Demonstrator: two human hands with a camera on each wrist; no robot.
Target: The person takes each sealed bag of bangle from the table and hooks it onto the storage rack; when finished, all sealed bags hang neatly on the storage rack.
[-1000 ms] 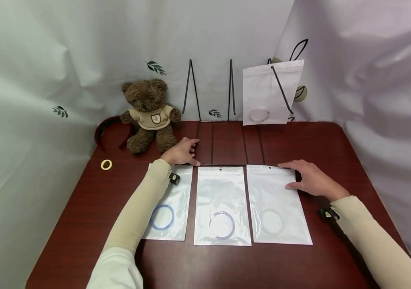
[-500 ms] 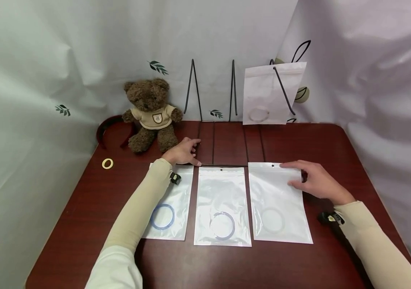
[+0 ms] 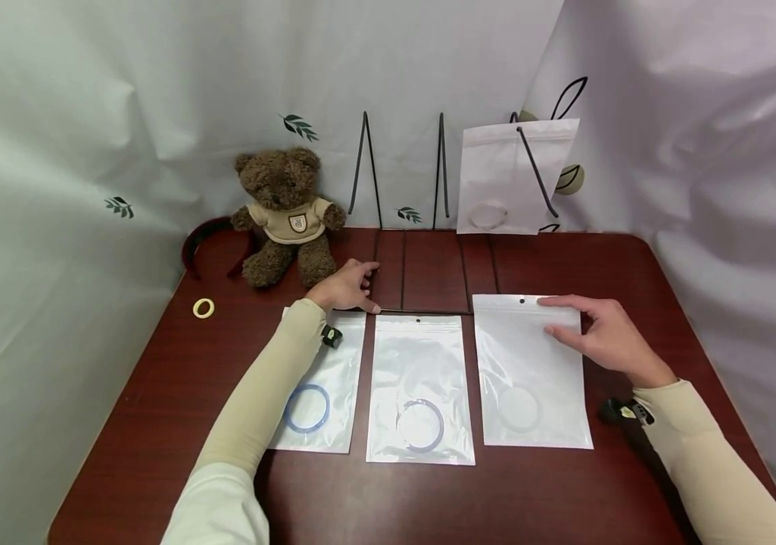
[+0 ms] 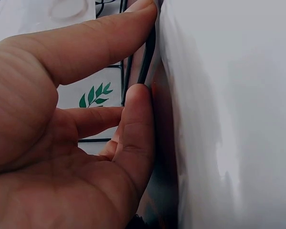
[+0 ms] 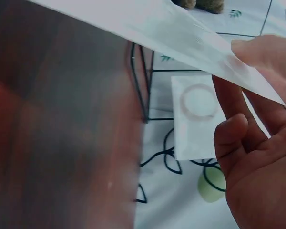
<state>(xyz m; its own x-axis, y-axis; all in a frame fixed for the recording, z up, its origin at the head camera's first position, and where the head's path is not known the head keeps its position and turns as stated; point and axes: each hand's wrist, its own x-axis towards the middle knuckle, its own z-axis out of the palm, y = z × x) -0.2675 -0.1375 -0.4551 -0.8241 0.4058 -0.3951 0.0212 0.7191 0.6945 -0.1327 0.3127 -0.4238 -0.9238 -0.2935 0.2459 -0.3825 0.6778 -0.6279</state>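
Observation:
In the head view my right hand (image 3: 609, 337) pinches the top right part of a white zip pouch (image 3: 531, 356), which has a faint ring showing through. Its upper end is raised off the table; the right wrist view shows the thumb on one face and fingers behind. My left hand (image 3: 347, 286) holds the front left corner of a black wire rack (image 3: 422, 311), thumb and fingers at the wire (image 4: 148, 57). Nearby lie a middle pouch (image 3: 418, 356) with a purplish ring and a left pouch (image 3: 343, 341) with a blue ring, partly under my left forearm.
Another white pouch (image 3: 513, 170) hangs on the rack's right hook; two other hooks (image 3: 440, 163) stand bare. A brown teddy bear (image 3: 285, 204) sits at the back left, beside a dark red headband (image 3: 190, 246). A yellow ring (image 3: 203, 308) lies on the table's left side.
My right hand has lifted the top end of the right pouch and moved it slightly back and right. The left hand has stayed at the rack.

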